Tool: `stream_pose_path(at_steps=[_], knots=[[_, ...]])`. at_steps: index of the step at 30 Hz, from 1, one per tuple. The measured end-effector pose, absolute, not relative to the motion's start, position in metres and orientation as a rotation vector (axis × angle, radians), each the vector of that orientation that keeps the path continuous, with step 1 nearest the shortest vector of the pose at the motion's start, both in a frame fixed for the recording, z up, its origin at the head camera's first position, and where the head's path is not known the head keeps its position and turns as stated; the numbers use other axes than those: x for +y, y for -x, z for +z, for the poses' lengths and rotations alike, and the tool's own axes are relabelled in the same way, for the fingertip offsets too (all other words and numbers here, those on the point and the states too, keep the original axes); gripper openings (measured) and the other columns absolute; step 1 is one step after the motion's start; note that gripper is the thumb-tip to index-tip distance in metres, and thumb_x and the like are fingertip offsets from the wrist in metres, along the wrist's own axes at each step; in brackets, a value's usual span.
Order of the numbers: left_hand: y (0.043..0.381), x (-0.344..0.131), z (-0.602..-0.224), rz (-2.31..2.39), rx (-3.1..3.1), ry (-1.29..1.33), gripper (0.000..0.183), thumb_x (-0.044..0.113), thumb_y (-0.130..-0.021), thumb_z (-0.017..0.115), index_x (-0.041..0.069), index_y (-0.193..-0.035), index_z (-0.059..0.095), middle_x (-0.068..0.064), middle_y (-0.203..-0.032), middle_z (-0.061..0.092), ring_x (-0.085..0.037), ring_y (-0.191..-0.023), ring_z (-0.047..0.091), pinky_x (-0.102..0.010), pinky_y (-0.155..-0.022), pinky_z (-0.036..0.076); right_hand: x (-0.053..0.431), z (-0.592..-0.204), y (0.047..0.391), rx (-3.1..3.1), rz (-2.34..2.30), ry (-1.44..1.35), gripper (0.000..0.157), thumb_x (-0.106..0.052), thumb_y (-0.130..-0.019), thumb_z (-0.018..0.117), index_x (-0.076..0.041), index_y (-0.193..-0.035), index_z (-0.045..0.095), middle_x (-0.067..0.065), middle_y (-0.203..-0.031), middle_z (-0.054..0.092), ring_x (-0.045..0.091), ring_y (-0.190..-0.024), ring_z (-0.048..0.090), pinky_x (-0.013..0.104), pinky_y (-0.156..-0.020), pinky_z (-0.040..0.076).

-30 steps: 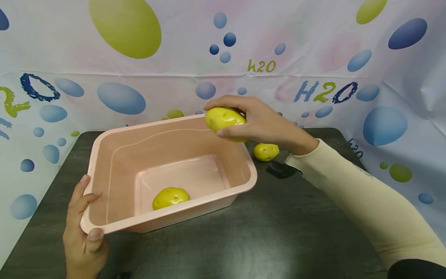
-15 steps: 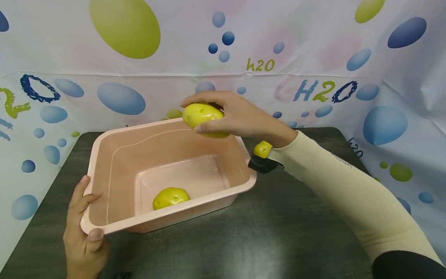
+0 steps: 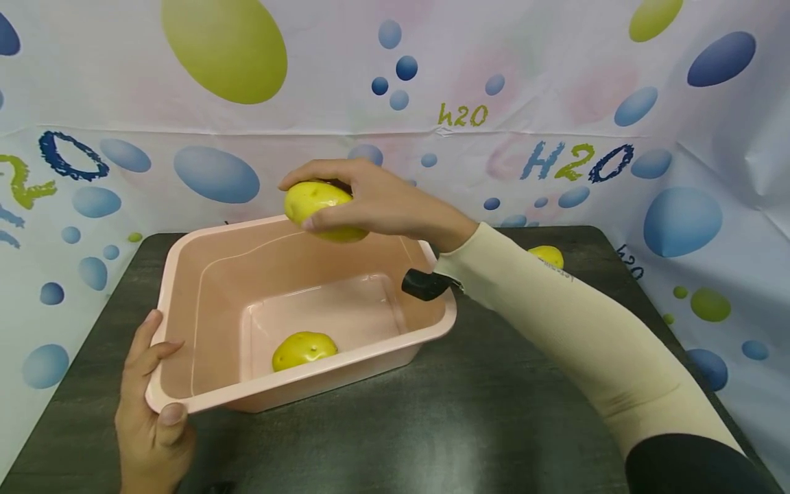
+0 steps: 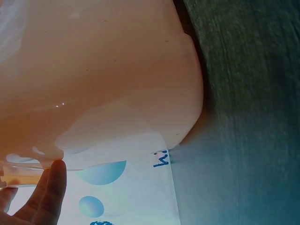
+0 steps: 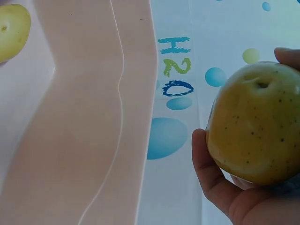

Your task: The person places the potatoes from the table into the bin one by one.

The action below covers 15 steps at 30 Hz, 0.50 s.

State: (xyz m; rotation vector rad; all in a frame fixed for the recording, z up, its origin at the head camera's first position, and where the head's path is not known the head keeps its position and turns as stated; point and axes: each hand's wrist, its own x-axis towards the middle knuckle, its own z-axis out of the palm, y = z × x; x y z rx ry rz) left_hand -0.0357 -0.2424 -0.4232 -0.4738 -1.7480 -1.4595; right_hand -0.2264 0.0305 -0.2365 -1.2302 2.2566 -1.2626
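A yellow potato [image 3: 317, 202] is held in my right hand [image 3: 376, 202], thumb on the near side and fingers over the top, above the far rim of a pink plastic basin. In the right wrist view the same potato [image 5: 255, 124] shows dark specks and a dimple. My left hand [image 3: 151, 405] grips the left end of the basin [image 3: 321, 309], thumb and fingers around its rim. Inside, on the basin floor near the front wall, lies a second potato [image 3: 304, 350]. The left wrist view shows fingers [image 4: 55, 190] against the basin's outer side [image 4: 117, 84].
Another yellow potato [image 3: 548, 256] lies at the back right of the dark table [image 3: 494, 412], partly hidden by the right sleeve [image 3: 555, 315]. A black strap piece [image 3: 426, 284] juts from the right wrist. Behind the table hangs a patterned curtain [image 3: 469, 62].
My right hand has moved left with the potato, from the basin's far right corner to over the middle of its far rim. The left hand and basin have stayed put.
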Motion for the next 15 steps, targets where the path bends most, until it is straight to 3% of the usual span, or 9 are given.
stream_pose_path(at_steps=[15], knots=[[0.036,-0.241,-0.413,-1.446,-1.759,0.468,0.064,0.038,-0.102,0.066,-0.018,-0.129,0.053,-0.019,-0.163,0.044,-0.029,-0.15,0.039,-0.021,-0.122,0.032,-0.011,-0.25,0.242,2.129,-1.196,1.179,0.049,-0.026,-0.094,0.071,-0.02,-0.142,0.063,-0.005,-0.137,0.061,0.016,-0.112,0.056,0.03,-0.091,0.053]])
